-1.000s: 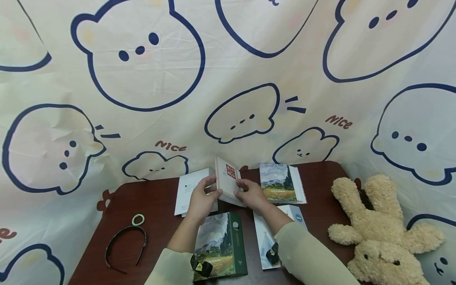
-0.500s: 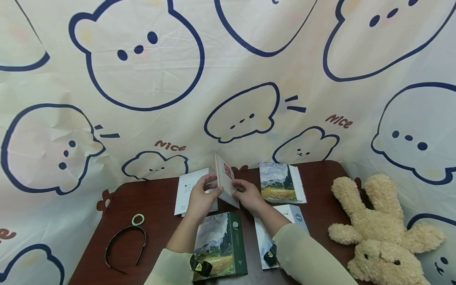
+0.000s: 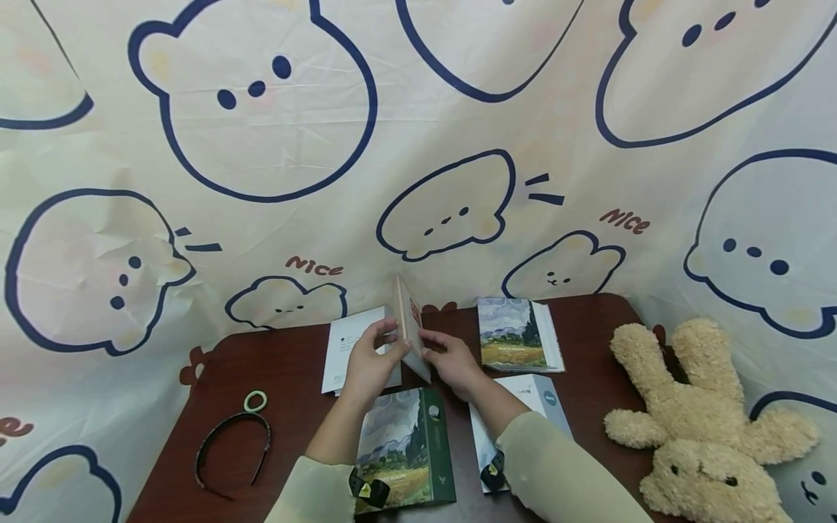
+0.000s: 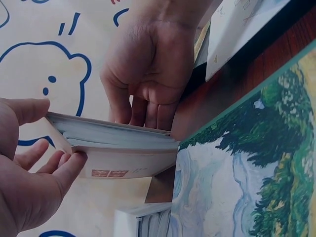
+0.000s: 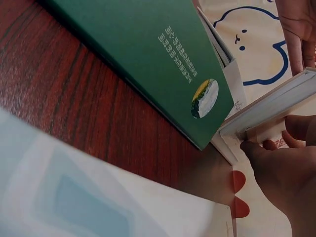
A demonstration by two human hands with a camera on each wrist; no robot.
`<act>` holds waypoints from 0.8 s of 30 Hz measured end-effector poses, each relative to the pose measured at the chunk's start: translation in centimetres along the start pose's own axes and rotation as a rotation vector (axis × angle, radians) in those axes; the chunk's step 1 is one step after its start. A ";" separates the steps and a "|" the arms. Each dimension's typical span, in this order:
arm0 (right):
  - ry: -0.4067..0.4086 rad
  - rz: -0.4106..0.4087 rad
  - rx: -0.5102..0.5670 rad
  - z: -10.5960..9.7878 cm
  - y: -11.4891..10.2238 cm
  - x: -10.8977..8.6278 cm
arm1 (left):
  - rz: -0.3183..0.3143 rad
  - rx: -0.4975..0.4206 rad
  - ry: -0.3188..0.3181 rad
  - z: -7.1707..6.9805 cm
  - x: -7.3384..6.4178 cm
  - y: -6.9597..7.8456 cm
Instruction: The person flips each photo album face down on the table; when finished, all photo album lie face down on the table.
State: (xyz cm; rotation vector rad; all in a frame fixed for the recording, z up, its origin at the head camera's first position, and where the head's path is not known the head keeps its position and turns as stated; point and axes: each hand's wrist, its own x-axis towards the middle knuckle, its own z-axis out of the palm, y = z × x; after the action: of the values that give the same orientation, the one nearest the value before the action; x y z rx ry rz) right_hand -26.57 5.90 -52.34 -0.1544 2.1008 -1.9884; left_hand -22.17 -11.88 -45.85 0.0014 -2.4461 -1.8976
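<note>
A pale book with red square characters on its cover is held upright and slightly tilted above the table, between both hands. My left hand grips its left edge; in the left wrist view the thumb lies on one cover and fingers on the other, with pages showing between. My right hand has its fingers bent at the lower right side of the book, as the right wrist view also shows; some fingertips are hidden behind the cover. A green-spined landscape album lies just below.
On the brown table are a white booklet behind the left hand, a landscape-covered book, and a white-and-blue box under the right forearm. A headband and green ring lie left; a plush rabbit lies right.
The book has turned so that its red-marked cover faces more to the right and shows narrower. My right hand has moved slightly left with it; the left hand stays in place.
</note>
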 end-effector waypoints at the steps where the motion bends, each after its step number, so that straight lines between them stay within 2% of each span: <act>1: 0.004 -0.001 -0.008 0.0 0.0 0.0 | 0.003 -0.001 -0.003 0.0 0.0 -0.1; 8: -0.002 -0.025 -0.044 0.4 -0.2 0.0 | -0.002 0.006 -0.004 -0.1 0.1 -0.1; 18: -0.034 -0.039 -0.026 0.6 -0.1 -0.2 | 0.016 0.007 -0.016 -0.2 0.0 0.2; 24: -0.010 -0.031 0.003 0.8 -0.8 -0.4 | -0.005 -0.033 -0.031 -0.1 0.0 -0.1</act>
State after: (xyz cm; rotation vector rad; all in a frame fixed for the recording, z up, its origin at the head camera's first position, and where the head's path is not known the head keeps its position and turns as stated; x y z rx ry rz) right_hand -26.00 5.15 -51.58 -0.1967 2.1014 -2.0046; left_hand -22.13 -11.96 -45.89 -0.0232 -2.4364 -1.9540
